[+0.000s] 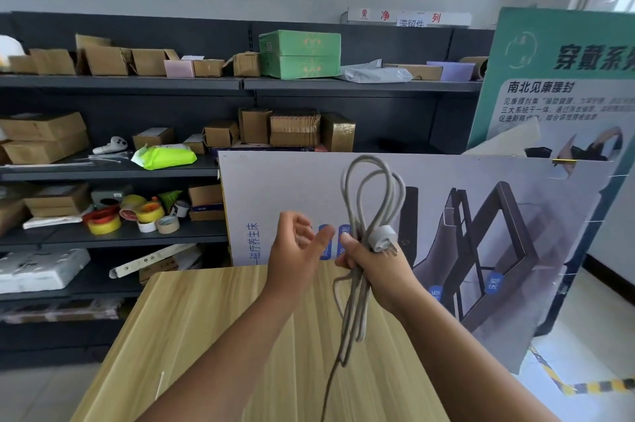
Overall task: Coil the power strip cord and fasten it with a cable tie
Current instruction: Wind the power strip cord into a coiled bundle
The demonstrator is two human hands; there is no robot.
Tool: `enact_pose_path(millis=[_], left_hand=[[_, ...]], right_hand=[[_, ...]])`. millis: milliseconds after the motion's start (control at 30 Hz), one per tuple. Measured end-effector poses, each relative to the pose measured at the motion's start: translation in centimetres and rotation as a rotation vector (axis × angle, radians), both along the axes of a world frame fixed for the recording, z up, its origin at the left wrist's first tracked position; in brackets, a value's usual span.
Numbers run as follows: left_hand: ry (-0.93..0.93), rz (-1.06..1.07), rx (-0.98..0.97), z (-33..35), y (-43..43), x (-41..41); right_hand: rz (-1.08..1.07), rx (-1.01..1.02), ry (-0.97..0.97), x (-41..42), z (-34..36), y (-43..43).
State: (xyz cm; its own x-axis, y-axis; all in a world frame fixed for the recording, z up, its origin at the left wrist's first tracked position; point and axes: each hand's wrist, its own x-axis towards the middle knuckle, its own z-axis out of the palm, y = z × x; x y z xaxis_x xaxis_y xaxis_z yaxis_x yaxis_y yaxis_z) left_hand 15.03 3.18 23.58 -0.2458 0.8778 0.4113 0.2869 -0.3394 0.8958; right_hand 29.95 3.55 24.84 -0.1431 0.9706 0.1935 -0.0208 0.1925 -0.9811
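My right hand [376, 265] grips the middle of a grey power cord [369, 188] folded into long loops. Loops rise above the fist and hang below it over the wooden table [213, 335]. The cord's white plug [383, 237] sticks out beside my right thumb. One strand trails down past the bottom edge of the view. My left hand [297, 244] hovers just left of the bundle, fingers loosely curled and apart, holding nothing. A thin white cable tie [159, 384] lies on the table near its left edge. The power strip body is out of sight.
Dark shelves [120, 81] at the left and back hold cardboard boxes, tape rolls [132, 213], more cable ties [110, 157] and a green packet. Printed poster boards [481, 232] lean behind the table and to the right. Striped tape marks the floor at lower right.
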Motion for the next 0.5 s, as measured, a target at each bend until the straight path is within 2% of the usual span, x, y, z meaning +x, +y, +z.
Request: enact_pose_path(millis=[33, 133, 200, 267, 400, 500], left_hand=[[-0.022, -0.078, -0.112, -1.8, -0.1, -0.4], [0.159, -0.432, -0.482, -7.0, -0.6, -1.4], [0.221, -0.564, -0.664, -9.3, -1.5, -1.8], [0.245, -0.621, -0.795, -11.3, -2.4, -1.9], [0.143, -0.819, -1.04, -13.7, -4.2, -0.9], [0.164, -0.667, -1.063, -15.9, -4.6, 0.0]], right_hand=[[-0.001, -0.026, 0.082, 0.1, 0.0, 0.2], [0.003, -0.13, 0.341, 0.4, 0.3, 1.0], [-0.019, -0.147, 0.442, 0.5, 0.8, 1.5], [-0.064, -0.128, 0.498, 0.5, 1.6, 1.7], [-0.164, -0.074, 0.546, 0.5, 3.6, 2.3], [-0.183, -0.033, 0.572, 0.7, 5.1, 2.6]])
